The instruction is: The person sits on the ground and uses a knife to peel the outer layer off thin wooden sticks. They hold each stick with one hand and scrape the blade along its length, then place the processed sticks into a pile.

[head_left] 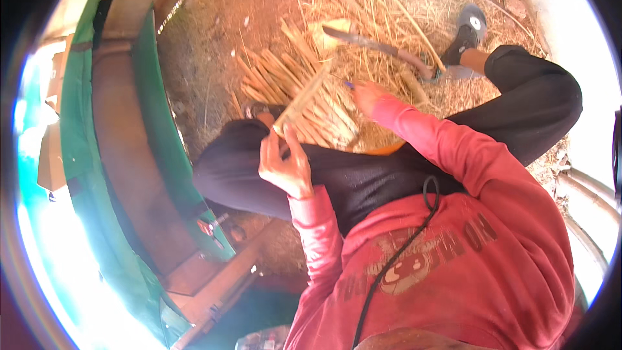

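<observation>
My left hand [285,163] pinches the near end of a pale split stick [304,100], which points up and away to the right over a pile of similar sticks [269,78]. Closed and turned toward that stick, my right hand [369,97] has a small blue-ended tool [350,84] poking out of its fingers. The rest of this tool is hidden or too blurred to make out. Beyond my right hand lies a machete [363,40] with a dark curved blade and a brown handle, touched by neither hand.
Straw [395,19] and long thin poles [414,23] cover the ground at the far right. A shoe [471,26] on my outstretched foot stands beside the machete's handle. Along the left runs a wooden frame with green fabric [155,110]. A black cable [395,253] hangs down my red top.
</observation>
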The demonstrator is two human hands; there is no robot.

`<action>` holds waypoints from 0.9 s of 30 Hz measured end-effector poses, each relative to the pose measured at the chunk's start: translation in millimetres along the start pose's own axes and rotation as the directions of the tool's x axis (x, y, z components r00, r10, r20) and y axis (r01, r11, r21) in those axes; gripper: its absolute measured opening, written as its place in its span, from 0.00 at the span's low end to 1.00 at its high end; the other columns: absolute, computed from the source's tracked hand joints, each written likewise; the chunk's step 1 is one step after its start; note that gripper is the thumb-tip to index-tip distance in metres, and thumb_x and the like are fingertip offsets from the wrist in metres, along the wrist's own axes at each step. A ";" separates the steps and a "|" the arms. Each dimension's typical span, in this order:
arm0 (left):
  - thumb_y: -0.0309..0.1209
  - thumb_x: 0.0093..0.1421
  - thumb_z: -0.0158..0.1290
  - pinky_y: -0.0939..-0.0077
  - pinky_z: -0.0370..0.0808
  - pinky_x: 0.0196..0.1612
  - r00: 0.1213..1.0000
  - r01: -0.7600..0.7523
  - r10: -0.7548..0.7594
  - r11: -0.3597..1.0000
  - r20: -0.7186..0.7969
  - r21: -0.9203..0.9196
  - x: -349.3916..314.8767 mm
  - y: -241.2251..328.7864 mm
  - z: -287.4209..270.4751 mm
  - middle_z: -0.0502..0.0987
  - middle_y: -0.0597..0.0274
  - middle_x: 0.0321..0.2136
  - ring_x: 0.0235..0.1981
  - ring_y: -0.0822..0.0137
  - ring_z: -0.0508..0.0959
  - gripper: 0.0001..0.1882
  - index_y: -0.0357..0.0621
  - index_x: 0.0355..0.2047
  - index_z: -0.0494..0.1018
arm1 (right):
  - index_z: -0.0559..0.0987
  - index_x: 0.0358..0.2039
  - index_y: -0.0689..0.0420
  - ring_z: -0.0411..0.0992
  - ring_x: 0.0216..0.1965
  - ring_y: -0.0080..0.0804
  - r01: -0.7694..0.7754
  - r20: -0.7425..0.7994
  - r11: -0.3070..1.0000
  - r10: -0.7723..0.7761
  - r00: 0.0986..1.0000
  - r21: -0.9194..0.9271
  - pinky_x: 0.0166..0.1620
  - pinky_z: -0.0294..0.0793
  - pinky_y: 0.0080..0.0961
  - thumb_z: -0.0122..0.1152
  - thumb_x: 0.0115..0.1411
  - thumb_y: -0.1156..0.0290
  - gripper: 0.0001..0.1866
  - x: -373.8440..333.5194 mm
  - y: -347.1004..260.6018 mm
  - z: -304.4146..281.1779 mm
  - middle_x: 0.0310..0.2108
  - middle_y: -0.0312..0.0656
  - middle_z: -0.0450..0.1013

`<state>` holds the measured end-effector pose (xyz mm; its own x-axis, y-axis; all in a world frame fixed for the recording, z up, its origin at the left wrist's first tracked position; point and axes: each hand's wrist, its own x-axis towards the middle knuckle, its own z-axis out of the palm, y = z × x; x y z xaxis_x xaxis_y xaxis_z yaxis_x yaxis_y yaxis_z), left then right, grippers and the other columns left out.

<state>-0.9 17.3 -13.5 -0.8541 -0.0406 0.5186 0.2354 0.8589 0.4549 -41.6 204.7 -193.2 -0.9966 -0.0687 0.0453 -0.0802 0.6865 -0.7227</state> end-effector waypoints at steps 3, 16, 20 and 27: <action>0.23 0.61 0.60 0.78 0.77 0.25 0.993 0.097 -0.111 0.969 -0.046 -0.228 -5.7 -9.5 3.6 0.79 0.57 0.26 0.24 0.69 0.82 0.09 0.29 0.39 0.80 | 0.72 0.45 0.63 0.77 0.21 0.49 -0.148 0.155 0.984 0.163 0.974 -0.102 0.24 0.75 0.44 0.51 0.69 0.62 0.15 10.2 -3.3 -37.7 0.19 0.51 0.74; 0.23 0.62 0.59 0.77 0.73 0.25 0.997 0.034 -0.043 0.988 -0.058 -0.150 -9.1 -5.5 13.8 0.77 0.59 0.26 0.22 0.70 0.79 0.08 0.31 0.40 0.81 | 0.69 0.44 0.59 0.75 0.21 0.58 0.073 0.058 0.968 -0.090 0.994 0.239 0.24 0.74 0.51 0.57 0.65 0.67 0.12 -28.7 -112.0 -34.6 0.15 0.55 0.72; 0.24 0.63 0.58 0.76 0.74 0.26 0.995 0.092 -0.097 0.978 -0.018 -0.190 -4.6 2.3 17.8 0.76 0.58 0.25 0.22 0.69 0.79 0.09 0.31 0.40 0.80 | 0.70 0.43 0.59 0.75 0.20 0.58 -0.128 0.082 0.986 0.119 0.989 0.107 0.23 0.74 0.49 0.55 0.66 0.67 0.10 1.6 -57.4 -4.5 0.15 0.55 0.72; 0.24 0.63 0.58 0.77 0.70 0.25 0.986 0.134 -0.154 0.963 -0.068 -0.232 -7.0 -2.5 20.7 0.76 0.62 0.22 0.21 0.72 0.76 0.08 0.33 0.39 0.81 | 0.68 0.57 0.56 0.75 0.19 0.53 0.103 0.087 0.961 -0.129 0.988 0.256 0.21 0.74 0.47 0.54 0.65 0.66 0.21 -14.4 -104.3 -31.1 0.15 0.52 0.71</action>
<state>-5.2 26.1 -33.3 -0.8468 -0.2065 0.4902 0.2196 0.7036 0.6758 -19.5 156.6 -97.0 -0.9725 -0.2195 0.0784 -0.1754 0.4676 -0.8664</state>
